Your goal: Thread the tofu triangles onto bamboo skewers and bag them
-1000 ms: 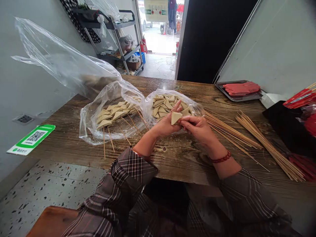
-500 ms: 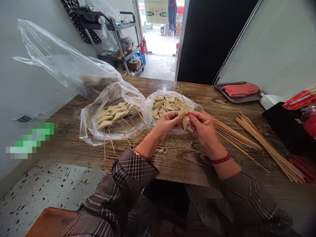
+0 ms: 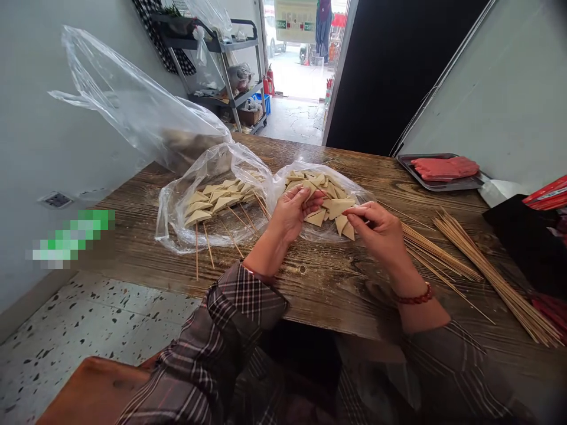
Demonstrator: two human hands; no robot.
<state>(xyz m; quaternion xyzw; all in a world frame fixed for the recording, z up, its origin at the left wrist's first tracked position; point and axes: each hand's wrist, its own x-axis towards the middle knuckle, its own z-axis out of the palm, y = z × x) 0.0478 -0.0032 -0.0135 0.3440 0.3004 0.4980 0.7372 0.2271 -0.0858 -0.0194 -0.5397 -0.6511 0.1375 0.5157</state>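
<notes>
**Tan triangle (image 3: 311, 189) held above a wooden table (image 3: 305, 301)**

Clock directions were taken from the view's centre. At 12 o'clock, a pale banner (image 3: 296, 13) carried the legible letters "TSING"; near 9 o'clock, a green label (image 3: 80, 230) was pixelated beyond reading. Close to the centre, the left hand (image 3: 292, 209) pinched the thin, flat triangle between thumb and fingers. At 3 o'clock, the right hand (image 3: 376, 230) had thumb and index finger nearly together at a second triangle (image 3: 339, 207); whether they gripped it could not be told. A heap (image 3: 325, 177) of similar pieces lay beneath, on clear, crinkled plastic. At 9 o'clock, an open bag (image 3: 167, 219) contained overlapping triangles with slender skewers (image 3: 197, 254) projecting. Straight wooden sticks (image 3: 500, 277) lay bundled toward 4 o'clock.
</notes>
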